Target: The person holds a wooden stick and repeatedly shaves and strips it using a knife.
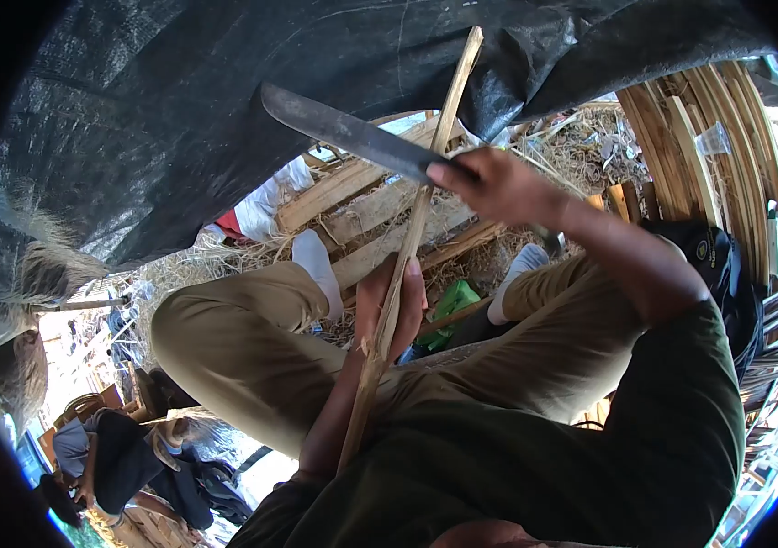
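A long, rough strip of wood (pixel 418 215) runs from near my chest up toward the black sheet. My left hand (pixel 395 297) is closed round its lower half, the thumb lying along the wood. In my right hand (pixel 497 185) is the handle of a machete (pixel 343 128), whose dark, wide blade points to the upper left. The blade crosses the strip above my left hand; whether its edge touches the wood I cannot tell.
Black plastic sheeting (pixel 160 119) hangs across the top. Planks (pixel 343 196) and wood shavings lie between my feet. Stacked wood slats (pixel 681 155) and a black bag (pixel 713 265) are at the right. Another person (pixel 119 457) sits at the lower left. A green bag (pixel 451 310) lies below.
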{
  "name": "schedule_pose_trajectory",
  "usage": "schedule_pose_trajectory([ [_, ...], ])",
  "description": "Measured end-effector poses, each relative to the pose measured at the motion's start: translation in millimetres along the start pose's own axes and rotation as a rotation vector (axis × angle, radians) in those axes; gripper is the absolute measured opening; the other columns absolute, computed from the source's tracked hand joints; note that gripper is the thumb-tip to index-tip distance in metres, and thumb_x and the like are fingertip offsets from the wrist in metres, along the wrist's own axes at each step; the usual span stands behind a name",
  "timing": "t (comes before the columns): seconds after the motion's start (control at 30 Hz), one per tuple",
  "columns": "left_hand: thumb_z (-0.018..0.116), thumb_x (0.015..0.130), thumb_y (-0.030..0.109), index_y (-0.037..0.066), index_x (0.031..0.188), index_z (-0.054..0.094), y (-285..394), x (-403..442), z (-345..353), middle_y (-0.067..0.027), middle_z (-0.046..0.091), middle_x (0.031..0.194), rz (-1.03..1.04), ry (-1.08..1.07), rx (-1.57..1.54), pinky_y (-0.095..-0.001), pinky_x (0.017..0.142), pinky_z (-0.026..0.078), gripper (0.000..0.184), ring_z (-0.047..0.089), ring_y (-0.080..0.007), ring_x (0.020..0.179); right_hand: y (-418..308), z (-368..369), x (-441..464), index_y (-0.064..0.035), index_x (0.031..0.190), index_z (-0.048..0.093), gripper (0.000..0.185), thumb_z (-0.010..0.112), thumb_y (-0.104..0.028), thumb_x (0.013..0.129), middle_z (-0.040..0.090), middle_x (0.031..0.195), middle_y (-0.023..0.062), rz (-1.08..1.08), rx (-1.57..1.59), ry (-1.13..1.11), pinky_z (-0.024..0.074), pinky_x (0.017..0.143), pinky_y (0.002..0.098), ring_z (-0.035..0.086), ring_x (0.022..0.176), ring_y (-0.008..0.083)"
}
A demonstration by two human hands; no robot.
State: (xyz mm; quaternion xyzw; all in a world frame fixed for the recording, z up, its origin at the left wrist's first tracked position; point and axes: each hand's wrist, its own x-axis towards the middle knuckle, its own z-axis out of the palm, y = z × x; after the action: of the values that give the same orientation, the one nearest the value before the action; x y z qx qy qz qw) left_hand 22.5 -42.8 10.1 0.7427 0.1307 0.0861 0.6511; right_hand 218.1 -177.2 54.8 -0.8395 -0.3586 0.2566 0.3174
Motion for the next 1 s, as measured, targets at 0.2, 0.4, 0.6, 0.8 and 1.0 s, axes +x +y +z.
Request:
schedule_pose_trajectory([
  [0.2, 0.047, 0.105, 0.027, 0.001, 0.074, 0.053, 1, 0, 7, -0.0041, 0.052, 0.060, -0.022, 0.014, 0.011, -0.0290, 0.050, 0.041, 0.041, 0.050, -0.0103, 0.053, -23, 11, -14, 0.0024, 0.101, 0.064, 0.051, 0.039, -0.042, 0.107, 0.066, 0.073, 0.0194, 0.164, 0.093, -0.096, 0.0534, 0.063, 0.0452, 0.070, 0.068, 0.0325],
  [0.4, 0.046, 0.105, 0.024, 0.002, 0.075, 0.053, -3, 1, -4, -0.0038, 0.052, 0.060, 0.017, -0.057, 0.170, -0.0287, 0.050, 0.041, 0.038, 0.050, -0.0101, 0.054, -12, -5, -12, 0.0006, 0.089, 0.069, 0.048, 0.050, -0.041, 0.104, 0.064, 0.067, 0.0229, -0.064, -0.025, -0.029, 0.0532, 0.064, 0.0462, 0.072, 0.069, 0.0339],
  [0.6, 0.049, 0.104, 0.022, 0.002, 0.077, 0.055, -17, 0, -3, -0.0041, 0.053, 0.061, 0.072, 0.003, 0.252, -0.0297, 0.052, 0.042, 0.034, 0.051, -0.0112, 0.055, -1, 8, -19, 0.0027, 0.084, 0.066, 0.043, 0.056, -0.034, 0.102, 0.066, 0.067, 0.0206, -0.074, -0.081, 0.106, 0.0538, 0.060, 0.0458, 0.071, 0.066, 0.0369],
  [0.8, 0.059, 0.096, 0.018, 0.005, 0.086, 0.058, 2, 1, -10, -0.0142, 0.059, 0.067, 0.148, 0.004, 0.538, -0.0403, 0.055, 0.049, 0.017, 0.061, -0.0308, 0.060, 29, -6, -5, -0.0001, 0.096, 0.062, 0.043, 0.051, -0.041, 0.103, 0.063, 0.074, 0.0220, -0.507, -1.054, 0.476, 0.0552, 0.060, 0.0430, 0.071, 0.071, 0.0289],
  [1.0, 0.065, 0.089, 0.014, 0.009, 0.086, 0.060, -5, -1, -15, -0.0126, 0.063, 0.071, 0.239, 0.006, 0.604, -0.0404, 0.057, 0.052, 0.008, 0.066, -0.0319, 0.064, 21, 5, -11, -0.0013, 0.082, 0.059, 0.036, 0.055, -0.030, 0.103, 0.055, 0.055, 0.0109, -0.504, -0.218, 0.218, 0.0410, 0.039, 0.0371, 0.056, 0.041, 0.0200],
])
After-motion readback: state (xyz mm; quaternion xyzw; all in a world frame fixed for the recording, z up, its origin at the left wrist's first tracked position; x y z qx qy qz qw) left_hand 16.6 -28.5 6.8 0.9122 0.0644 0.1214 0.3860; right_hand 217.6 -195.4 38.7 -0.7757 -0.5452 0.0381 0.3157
